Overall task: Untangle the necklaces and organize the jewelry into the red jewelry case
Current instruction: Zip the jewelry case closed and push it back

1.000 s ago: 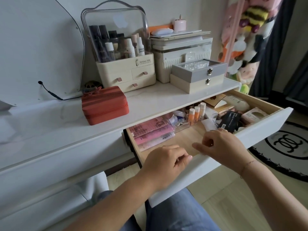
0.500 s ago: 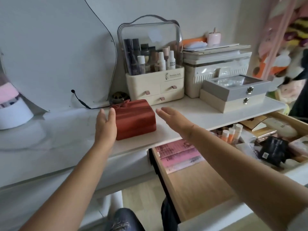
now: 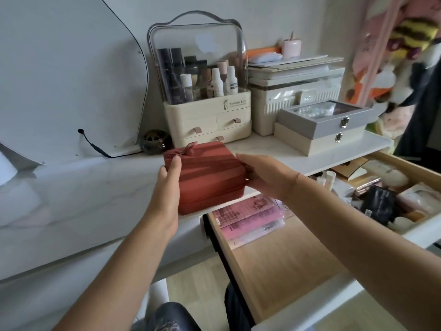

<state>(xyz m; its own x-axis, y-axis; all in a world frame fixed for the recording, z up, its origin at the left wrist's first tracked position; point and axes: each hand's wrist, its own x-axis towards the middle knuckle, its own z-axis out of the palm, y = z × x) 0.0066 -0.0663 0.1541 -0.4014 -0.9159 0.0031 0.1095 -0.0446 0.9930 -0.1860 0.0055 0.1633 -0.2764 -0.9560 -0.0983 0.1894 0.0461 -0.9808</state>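
The red jewelry case [image 3: 210, 177], zipped closed with a small bow on top, sits on the white vanity top [image 3: 83, 199] near its front edge. My left hand [image 3: 167, 192] holds the case's left side, thumb up by the bow. My right hand [image 3: 265, 175] holds its right end, thumb lying along the top and fingers wrapped round the corner. No loose necklaces are in view. A grey glass-lid box [image 3: 329, 115] at the back right shows pearly jewelry inside.
The drawer [image 3: 286, 254] stands pulled open below the case, with pink packets [image 3: 248, 218] and cosmetics inside. A cream cosmetics organizer [image 3: 205, 120], stacked storage boxes [image 3: 296, 91] and a dark round ornament [image 3: 155, 142] stand behind. A curved mirror [image 3: 66, 80] leans at the left.
My hands left the drawer's front edge, reached up to the vanity top and closed onto both sides of the red case. The view swung left and closer.
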